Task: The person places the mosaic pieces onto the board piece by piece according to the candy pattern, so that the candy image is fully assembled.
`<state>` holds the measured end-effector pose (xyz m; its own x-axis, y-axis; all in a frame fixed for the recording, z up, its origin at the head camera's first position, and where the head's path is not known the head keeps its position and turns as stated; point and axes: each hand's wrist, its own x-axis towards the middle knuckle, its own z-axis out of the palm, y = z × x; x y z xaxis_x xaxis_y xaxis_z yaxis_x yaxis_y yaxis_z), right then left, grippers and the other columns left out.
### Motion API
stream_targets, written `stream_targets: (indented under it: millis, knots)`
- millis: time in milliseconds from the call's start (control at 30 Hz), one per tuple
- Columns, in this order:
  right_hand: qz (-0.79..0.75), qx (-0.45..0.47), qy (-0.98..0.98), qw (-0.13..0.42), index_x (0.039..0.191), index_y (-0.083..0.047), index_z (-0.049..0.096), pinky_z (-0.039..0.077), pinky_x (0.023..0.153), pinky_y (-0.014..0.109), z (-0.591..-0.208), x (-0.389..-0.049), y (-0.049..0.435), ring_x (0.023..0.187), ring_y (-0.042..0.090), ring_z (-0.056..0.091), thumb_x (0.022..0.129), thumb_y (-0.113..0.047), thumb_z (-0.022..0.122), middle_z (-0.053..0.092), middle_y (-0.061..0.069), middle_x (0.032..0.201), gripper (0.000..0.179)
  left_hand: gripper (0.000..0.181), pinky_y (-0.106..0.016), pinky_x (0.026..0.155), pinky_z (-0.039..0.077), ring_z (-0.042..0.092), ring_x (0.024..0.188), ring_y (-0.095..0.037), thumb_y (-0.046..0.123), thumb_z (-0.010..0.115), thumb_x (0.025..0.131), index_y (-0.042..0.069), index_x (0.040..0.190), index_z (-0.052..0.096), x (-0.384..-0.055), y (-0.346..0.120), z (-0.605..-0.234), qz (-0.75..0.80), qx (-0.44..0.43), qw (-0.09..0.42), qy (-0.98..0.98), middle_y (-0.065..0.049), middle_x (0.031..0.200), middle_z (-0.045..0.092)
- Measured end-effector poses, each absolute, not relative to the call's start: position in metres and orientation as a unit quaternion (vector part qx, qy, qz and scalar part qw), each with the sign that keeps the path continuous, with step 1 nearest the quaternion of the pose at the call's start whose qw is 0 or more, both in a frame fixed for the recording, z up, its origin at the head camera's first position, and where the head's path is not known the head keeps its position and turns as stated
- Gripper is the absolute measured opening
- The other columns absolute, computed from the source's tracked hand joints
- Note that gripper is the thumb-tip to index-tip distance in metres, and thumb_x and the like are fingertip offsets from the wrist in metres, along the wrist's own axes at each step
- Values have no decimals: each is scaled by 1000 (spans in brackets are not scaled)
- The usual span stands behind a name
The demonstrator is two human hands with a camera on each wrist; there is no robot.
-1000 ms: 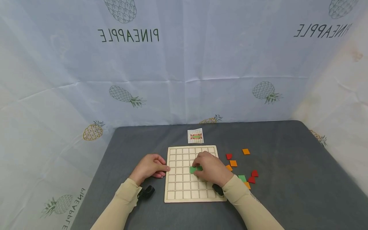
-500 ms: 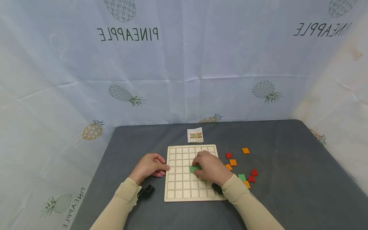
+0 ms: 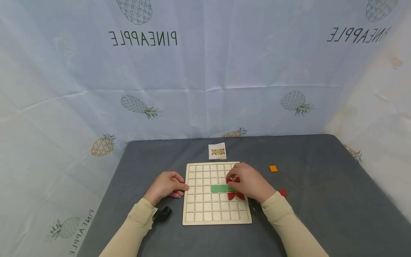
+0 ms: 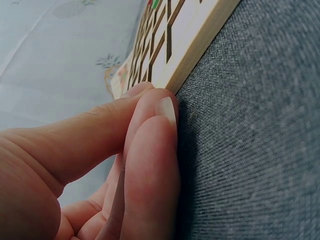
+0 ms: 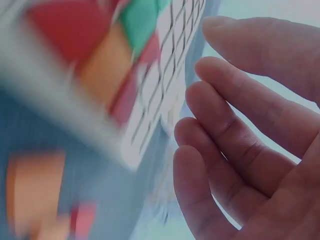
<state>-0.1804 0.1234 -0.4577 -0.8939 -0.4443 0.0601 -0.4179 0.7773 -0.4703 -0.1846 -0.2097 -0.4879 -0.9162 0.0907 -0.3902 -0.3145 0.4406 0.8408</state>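
In the head view, a light wooden grid board (image 3: 199, 215) lies on the table. My left hand (image 3: 166, 184) pinches its left edge, the thumb tip at the top surface and the forefinger against the side (image 4: 200, 42). A row of green tiles (image 3: 223, 188) crosses the middle grid, with red curved-edge pieces (image 3: 240, 196) above and below its right end. Over that end hovers my right hand (image 3: 248, 181), hiding part of the pieces. The right wrist view shows its fingers loosely bent with nothing between them, beside an orange tile (image 5: 105, 65) among the red ones.
A small printed pattern card (image 3: 217, 151) lies behind the board. To the right on the grey tabletop (image 3: 321, 200) are a loose orange square (image 3: 273, 168) and a red piece (image 3: 283, 192). A pineapple-print curtain (image 3: 192, 107) hangs behind the table.
My right hand has shifted right. The green row is longer, red pieces now sit on the board, and fewer loose pieces show on the table. My left hand stays at the edge.
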Motion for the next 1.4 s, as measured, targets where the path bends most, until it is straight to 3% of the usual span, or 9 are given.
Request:
stream_targets:
  millis: [233, 500, 767, 1400]
  knots:
    - [-224, -190, 954, 52, 107, -17, 82, 59, 77, 31, -448, -170, 184, 94, 16, 64, 94, -17, 86, 71, -4, 105, 13, 39, -33, 64, 66, 75, 66, -16, 19, 97, 81, 5, 104, 69, -182, -213, -487, 518, -73, 188, 831, -11, 83, 76]
    - [-208, -184, 957, 78, 104, -22, 81, 62, 80, 32, -456, -146, 225, 94, 11, 63, 89, -19, 90, 69, -11, 101, 18, 39, -33, 64, 66, 75, 67, -17, 20, 97, 82, 5, 105, 70, -179, -218, -486, 520, -75, 184, 831, -10, 83, 76]
    - [-206, -187, 958, 73, 103, -22, 81, 58, 74, 28, -462, -139, 236, 89, 9, 60, 87, -16, 92, 67, -10, 99, 20, 38, -33, 65, 66, 76, 69, -17, 19, 96, 82, 5, 105, 70, -179, -216, -487, 527, -76, 189, 825, -10, 84, 77]
    - [-211, -178, 959, 61, 102, -21, 81, 57, 72, 27, -466, -142, 247, 87, 8, 58, 89, -19, 90, 67, -10, 98, 16, 36, -33, 64, 66, 76, 69, -18, 20, 96, 82, 5, 104, 71, -183, -208, -489, 520, -69, 190, 830, -11, 84, 76]
